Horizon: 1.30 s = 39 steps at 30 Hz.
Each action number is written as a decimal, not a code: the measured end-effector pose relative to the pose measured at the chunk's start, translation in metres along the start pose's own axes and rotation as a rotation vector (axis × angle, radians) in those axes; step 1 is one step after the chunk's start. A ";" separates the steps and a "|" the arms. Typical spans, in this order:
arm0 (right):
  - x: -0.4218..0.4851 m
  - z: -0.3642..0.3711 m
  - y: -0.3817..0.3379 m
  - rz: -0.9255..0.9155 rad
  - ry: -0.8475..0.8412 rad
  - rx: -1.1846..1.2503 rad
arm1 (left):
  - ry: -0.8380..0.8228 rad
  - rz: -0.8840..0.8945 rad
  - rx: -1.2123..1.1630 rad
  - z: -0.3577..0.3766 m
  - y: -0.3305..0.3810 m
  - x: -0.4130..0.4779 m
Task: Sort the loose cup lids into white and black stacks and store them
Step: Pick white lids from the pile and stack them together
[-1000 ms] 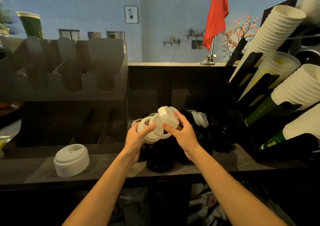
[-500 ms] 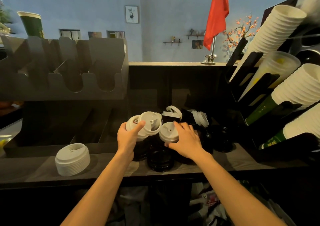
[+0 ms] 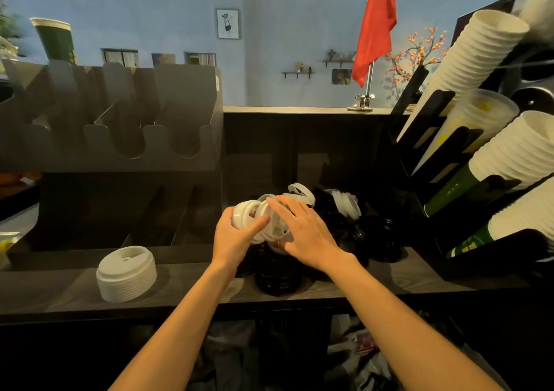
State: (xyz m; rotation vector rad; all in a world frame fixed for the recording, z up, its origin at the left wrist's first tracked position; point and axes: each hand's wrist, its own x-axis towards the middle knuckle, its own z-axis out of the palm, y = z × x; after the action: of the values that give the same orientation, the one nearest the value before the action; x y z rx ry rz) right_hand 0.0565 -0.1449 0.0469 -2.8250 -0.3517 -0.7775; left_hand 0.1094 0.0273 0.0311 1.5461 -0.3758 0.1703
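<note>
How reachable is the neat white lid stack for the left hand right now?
Probably yes: the white lid stack stands apart with nothing between, though the left hand grips loose white lids.

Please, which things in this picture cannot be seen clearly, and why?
- Head view: count of white lids held by left hand; right hand covers them.
- Head view: count of black lids; shadow merges them.
- Head view: cup stacks; right edge cuts them off.

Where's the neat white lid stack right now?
Head view, left side: the white stack stands on the shelf, left of the left hand and apart from the black lids.
</note>
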 end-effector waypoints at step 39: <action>0.011 0.001 -0.023 0.511 0.100 0.682 | -0.233 -0.119 -0.527 0.005 0.003 -0.015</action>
State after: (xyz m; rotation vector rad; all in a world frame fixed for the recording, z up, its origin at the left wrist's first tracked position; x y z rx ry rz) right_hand 0.0599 -0.1210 0.0544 -2.0850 0.1132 -0.5427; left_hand 0.0941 0.0240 0.0289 1.0625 -0.4673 -0.1932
